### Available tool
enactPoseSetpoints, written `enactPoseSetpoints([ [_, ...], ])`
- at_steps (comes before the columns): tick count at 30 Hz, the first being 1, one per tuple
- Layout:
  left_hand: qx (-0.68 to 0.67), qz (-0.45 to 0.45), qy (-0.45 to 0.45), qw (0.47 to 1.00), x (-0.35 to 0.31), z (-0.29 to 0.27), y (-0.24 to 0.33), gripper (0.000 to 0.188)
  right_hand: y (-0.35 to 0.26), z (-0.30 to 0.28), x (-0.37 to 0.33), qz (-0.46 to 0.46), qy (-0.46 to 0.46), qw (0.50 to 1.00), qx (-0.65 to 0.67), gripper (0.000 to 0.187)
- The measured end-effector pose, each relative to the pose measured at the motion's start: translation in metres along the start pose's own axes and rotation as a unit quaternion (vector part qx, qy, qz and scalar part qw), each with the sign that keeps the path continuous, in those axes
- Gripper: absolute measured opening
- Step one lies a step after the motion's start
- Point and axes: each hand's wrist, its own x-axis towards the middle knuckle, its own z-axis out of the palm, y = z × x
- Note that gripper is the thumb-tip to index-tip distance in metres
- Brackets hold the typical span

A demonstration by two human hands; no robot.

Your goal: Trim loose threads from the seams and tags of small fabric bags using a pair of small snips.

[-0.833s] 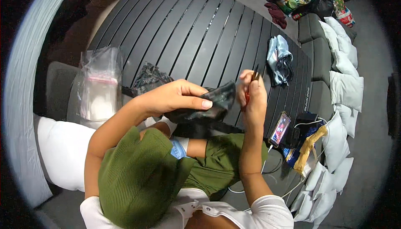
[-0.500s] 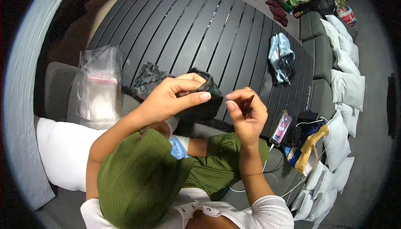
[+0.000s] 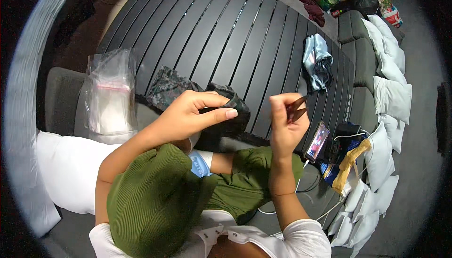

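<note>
A dark camouflage cloth (image 3: 174, 86) drapes over the near edge of the black slatted table, and its bunched edge is up in my left hand (image 3: 200, 109). The left thumb and fingers are closed on this cloth. To the right, raised apart from the fabric, is my right hand (image 3: 288, 121) with its fingers curled in. It holds a small dark two-pronged tool (image 3: 296, 108), with the prongs pointing up and to the right. Thumb and forefinger are pressed together; whether a thread lies between them is too small to see.
The slatted table (image 3: 216, 37) spreads ahead, with a shiny light-blue and black cloth (image 3: 318, 63) at its right. Left lies a clear plastic bag (image 3: 112, 103) of packaging. A lit phone (image 3: 317, 142), cables and a blue-yellow packet (image 3: 348, 164) are right, beside several white pillows (image 3: 391, 99).
My right hand has moved right and slightly up, away from the cloth, with the two-pronged tool turned outward. My left hand keeps its grip, nearly in place.
</note>
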Motion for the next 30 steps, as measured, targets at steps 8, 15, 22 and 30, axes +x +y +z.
enactPoseSetpoints([
  [8,-0.036,-0.029,-0.056,0.997,0.007,-0.004,-0.006,0.027,0.004,-0.008,0.025,0.119,-0.285,0.94,0.143,0.065],
  [15,0.138,0.109,0.107,0.979,0.049,-0.05,-0.007,0.025,0.013,-0.004,0.013,0.221,-0.005,0.956,0.196,0.022],
  [22,0.407,0.001,0.24,0.881,0.01,-0.123,-0.134,0.04,0.081,-0.089,0.065,0.222,0.09,0.899,0.368,0.008],
  [30,0.522,-0.138,0.343,0.769,-0.013,-0.09,-0.148,0.046,0.102,-0.107,0.075,0.116,0.129,0.983,-0.055,0.011],
])
